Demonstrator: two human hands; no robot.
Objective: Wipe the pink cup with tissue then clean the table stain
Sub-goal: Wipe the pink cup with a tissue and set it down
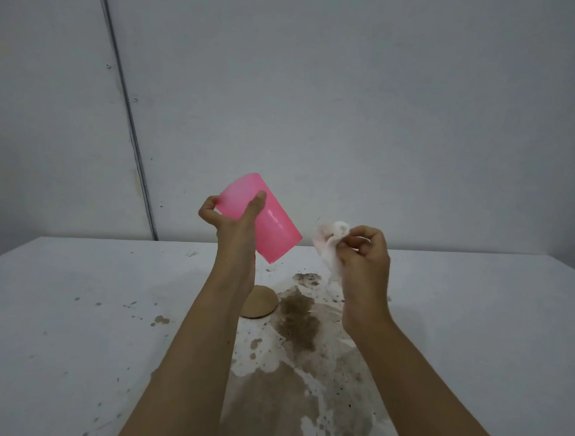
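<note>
My left hand [233,217] grips a pink plastic cup [272,228] in the air above the table, tilted so one end points down to the right. To the right of the cup, a little apart from it, my right hand [363,254] pinches a crumpled white tissue [328,244]. Below both hands a wide brown stain [298,320] spreads over the white table [78,307], running from the middle toward the near edge, with dark specks around it.
A small round tan disc [261,302] lies on the table just left of the stain, partly hidden by my left forearm. A grey wall stands behind the table's far edge. Small splatter marks dot the left part of the tabletop.
</note>
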